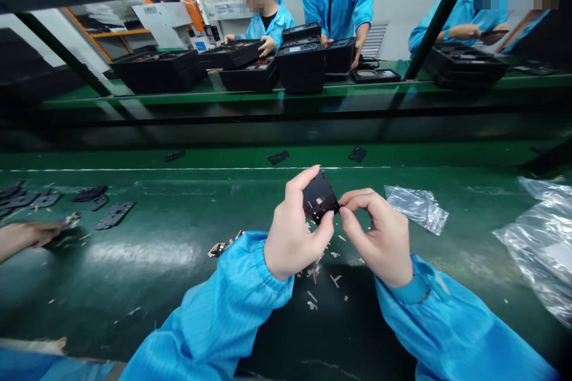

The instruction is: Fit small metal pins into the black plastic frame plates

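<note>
My left hand (292, 229) is closed on a thin black plate (328, 193) with small cutouts, held tilted above the bench between fingers and thumb. At the plate's right corner, my right hand (382, 235) makes a pinch with thumb and forefinger. Whatever lies between those two fingertips is too small to make out. Small pale scraps (335, 280) are scattered on the green bench under the hands. Partly hidden behind my left sleeve is a little cluster of shiny parts (217, 249).
Clear plastic bags (543, 244) lie at right, with a smaller bag (417, 207) nearer my right hand. Several black plates (115, 215) lie at left, beside another person's hand (33, 235). Three black pieces (357, 155) lie farther back. Beyond the shelf, people handle stacked black trays (301, 65).
</note>
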Demonstrator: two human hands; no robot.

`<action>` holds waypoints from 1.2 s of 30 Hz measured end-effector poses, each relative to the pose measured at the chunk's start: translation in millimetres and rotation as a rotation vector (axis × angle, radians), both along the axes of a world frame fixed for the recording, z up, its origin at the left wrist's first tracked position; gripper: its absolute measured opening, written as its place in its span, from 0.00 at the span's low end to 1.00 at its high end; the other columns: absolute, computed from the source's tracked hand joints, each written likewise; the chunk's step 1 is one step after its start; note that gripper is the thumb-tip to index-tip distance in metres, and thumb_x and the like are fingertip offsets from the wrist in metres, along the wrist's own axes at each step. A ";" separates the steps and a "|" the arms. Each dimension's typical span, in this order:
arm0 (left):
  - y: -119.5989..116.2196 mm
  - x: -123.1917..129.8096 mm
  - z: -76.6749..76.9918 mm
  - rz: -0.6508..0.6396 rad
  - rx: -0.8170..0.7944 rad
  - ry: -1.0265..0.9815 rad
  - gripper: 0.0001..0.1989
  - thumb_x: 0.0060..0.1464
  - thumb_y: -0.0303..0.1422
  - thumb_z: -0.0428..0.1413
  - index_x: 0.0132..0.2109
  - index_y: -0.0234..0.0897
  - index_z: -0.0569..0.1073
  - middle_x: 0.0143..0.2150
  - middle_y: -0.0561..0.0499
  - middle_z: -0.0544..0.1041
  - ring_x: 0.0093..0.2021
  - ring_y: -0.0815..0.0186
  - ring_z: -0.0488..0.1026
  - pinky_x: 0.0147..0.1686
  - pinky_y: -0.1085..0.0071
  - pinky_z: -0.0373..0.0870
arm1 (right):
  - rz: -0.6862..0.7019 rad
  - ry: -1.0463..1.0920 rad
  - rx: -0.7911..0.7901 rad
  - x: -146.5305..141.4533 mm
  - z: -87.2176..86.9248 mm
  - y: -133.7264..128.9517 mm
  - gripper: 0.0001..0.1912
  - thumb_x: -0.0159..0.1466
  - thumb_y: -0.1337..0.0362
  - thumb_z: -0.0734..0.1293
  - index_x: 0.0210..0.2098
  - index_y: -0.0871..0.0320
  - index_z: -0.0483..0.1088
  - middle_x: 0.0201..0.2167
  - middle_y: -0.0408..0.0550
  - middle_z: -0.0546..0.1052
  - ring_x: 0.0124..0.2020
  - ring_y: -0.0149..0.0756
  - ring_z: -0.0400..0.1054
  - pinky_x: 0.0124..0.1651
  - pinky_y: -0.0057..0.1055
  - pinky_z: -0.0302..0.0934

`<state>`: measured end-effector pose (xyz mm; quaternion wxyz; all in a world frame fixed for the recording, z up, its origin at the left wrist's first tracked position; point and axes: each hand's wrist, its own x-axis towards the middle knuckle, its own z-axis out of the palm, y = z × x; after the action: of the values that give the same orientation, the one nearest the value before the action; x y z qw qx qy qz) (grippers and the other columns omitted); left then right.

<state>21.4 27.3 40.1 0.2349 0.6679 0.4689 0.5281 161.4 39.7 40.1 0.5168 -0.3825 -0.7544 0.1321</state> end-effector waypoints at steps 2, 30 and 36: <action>-0.2 0.1 0.1 -0.006 0.008 0.010 0.33 0.47 0.24 0.55 0.59 0.42 0.52 0.52 0.45 0.67 0.42 0.62 0.73 0.39 0.65 0.76 | 0.017 0.035 -0.059 -0.1 -0.5 -0.1 0.07 0.58 0.74 0.62 0.28 0.57 0.61 0.30 0.44 0.70 0.31 0.30 0.66 0.35 0.28 0.60; -0.9 -3.8 4.4 -0.062 0.037 -0.007 0.35 0.47 0.22 0.55 0.59 0.42 0.51 0.55 0.43 0.64 0.50 0.56 0.69 0.43 0.60 0.75 | 0.228 0.274 -0.468 5.8 3.9 2.8 0.05 0.61 0.66 0.62 0.28 0.58 0.65 0.29 0.44 0.69 0.30 0.30 0.65 0.33 0.27 0.61; -1.4 -4.4 5.8 -0.083 0.041 0.000 0.35 0.47 0.21 0.55 0.59 0.43 0.51 0.55 0.44 0.64 0.48 0.57 0.71 0.42 0.61 0.76 | 0.194 0.235 -0.431 5.8 5.1 1.1 0.05 0.61 0.67 0.62 0.28 0.58 0.64 0.28 0.43 0.70 0.28 0.29 0.66 0.31 0.27 0.61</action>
<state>17.0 26.0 46.0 0.2430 0.6915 0.4299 0.5272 167.2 40.8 45.3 0.4924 -0.3915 -0.6769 0.3821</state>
